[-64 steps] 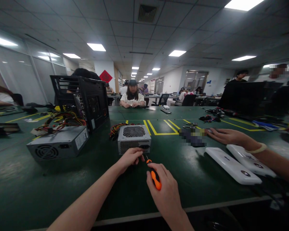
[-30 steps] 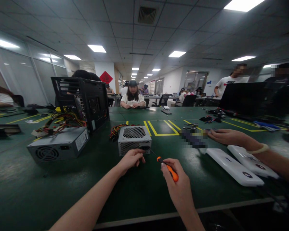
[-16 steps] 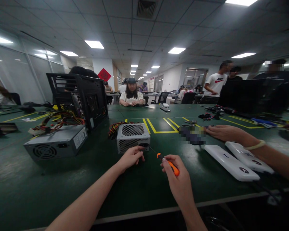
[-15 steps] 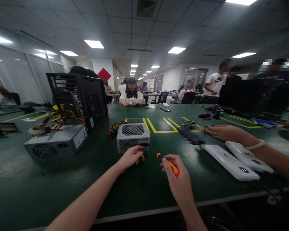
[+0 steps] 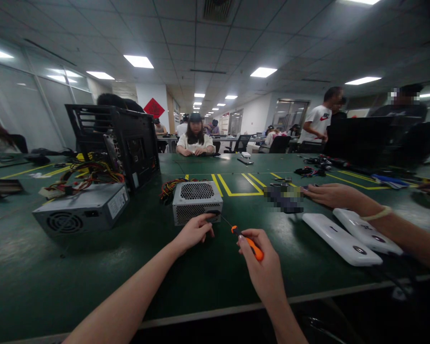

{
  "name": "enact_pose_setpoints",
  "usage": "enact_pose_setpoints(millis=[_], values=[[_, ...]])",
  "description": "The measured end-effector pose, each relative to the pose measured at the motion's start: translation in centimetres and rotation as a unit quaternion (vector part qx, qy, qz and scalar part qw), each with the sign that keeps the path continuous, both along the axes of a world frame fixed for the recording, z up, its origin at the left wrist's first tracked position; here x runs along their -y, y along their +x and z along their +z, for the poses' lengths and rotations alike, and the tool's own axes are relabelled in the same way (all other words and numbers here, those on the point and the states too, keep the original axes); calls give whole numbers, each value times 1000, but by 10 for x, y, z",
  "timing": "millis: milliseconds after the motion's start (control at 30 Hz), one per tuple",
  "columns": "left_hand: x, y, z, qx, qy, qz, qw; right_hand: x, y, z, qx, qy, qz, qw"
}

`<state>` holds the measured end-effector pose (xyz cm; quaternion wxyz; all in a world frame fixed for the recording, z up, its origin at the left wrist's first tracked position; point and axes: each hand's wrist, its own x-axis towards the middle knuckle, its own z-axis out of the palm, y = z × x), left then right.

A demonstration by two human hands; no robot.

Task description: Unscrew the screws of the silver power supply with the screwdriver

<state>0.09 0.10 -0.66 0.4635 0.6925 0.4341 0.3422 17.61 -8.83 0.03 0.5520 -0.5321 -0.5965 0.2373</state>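
Observation:
A silver computer power supply point(image 5: 196, 197) with a honeycomb grille stands in the middle of the green table. At its lower right front, my left hand point(image 5: 194, 233) reaches with the index finger stretched onto the face near a dark socket. The other fingers are loosely bent and apart, with nothing visible in them. An orange-and-black screwdriver point(image 5: 252, 247) is gripped in my right hand point(image 5: 263, 262). Its thin shaft points up and left to the power supply's right front edge; whether the tip touches a screw is too small to tell. A bundle of coloured cables point(image 5: 170, 190) lies behind the unit.
Left are a second power supply point(image 5: 75, 205) and a black computer case point(image 5: 138, 153). At right lie white oblong devices point(image 5: 338, 239), beside another person's hand point(image 5: 338, 198) and a blurred dark item point(image 5: 284, 198). Yellow tape point(image 5: 243, 194) marks the green table point(image 5: 215, 282).
The whole view has shifted slightly. Both hands and the screwdriver keep nearly the same place against the power supply.

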Motion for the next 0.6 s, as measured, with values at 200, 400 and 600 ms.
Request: enact_pose_setpoints(millis=[200, 400, 600], values=[[3, 0, 2, -24, 30, 3, 999, 0, -1, -1, 13, 9, -7, 1000], [6, 5, 5, 22, -47, -7, 999, 2, -4, 0, 40, 32, -17, 999], [2, 9, 6, 107, -147, 5, 983, 3, -4, -1, 41, 4, -26, 999]])
